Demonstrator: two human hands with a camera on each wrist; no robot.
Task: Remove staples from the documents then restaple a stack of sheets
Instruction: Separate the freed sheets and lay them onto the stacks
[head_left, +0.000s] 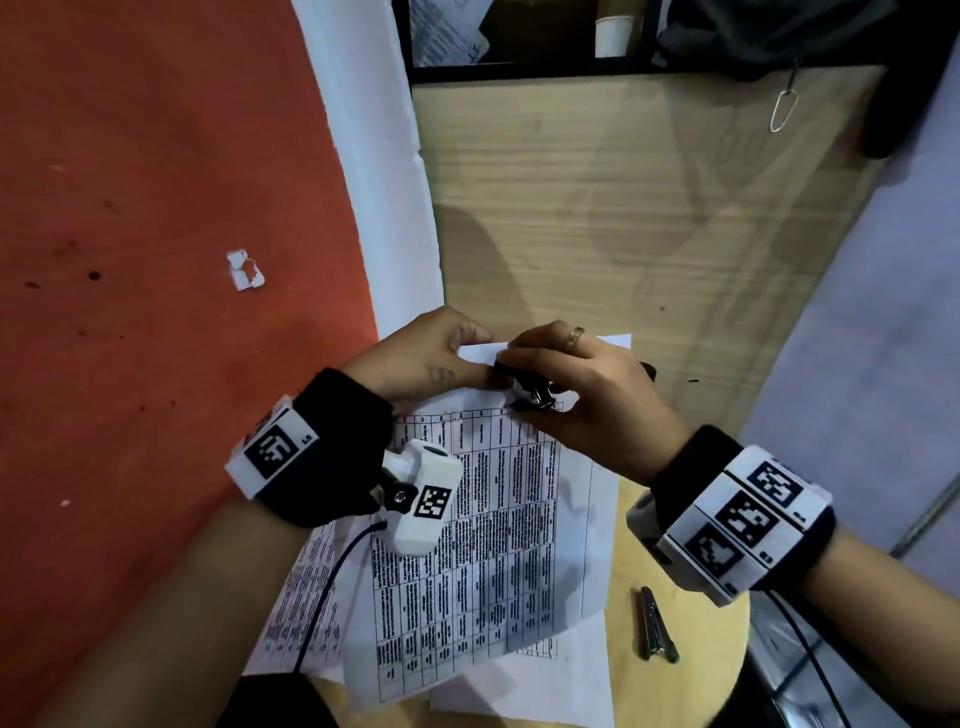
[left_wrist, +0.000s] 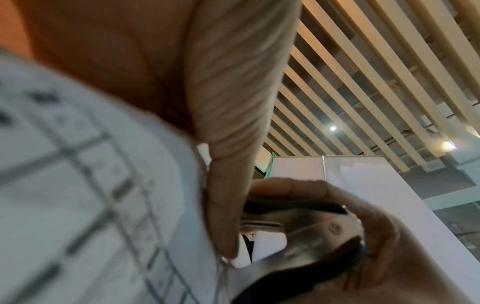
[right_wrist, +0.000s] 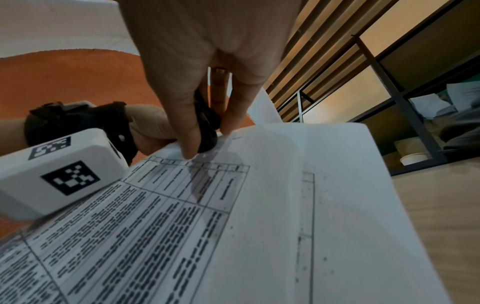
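We pinch the document (head_left: 483, 525) corner with our left hand (head_left: 426, 358); our right hand (head_left: 582, 384), alongside, squeezes the staple remover (head_left: 530, 389) there.

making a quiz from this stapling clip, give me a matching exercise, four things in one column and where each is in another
Things:
1. staple remover
2. printed sheets
3. metal tool
4. torn paper scrap

Places:
A. on the orange floor
B. gripped in the right hand
C. lying alone on the round table
D. top edge pinched by the left hand

Pairs: 1-B, 2-D, 3-C, 4-A
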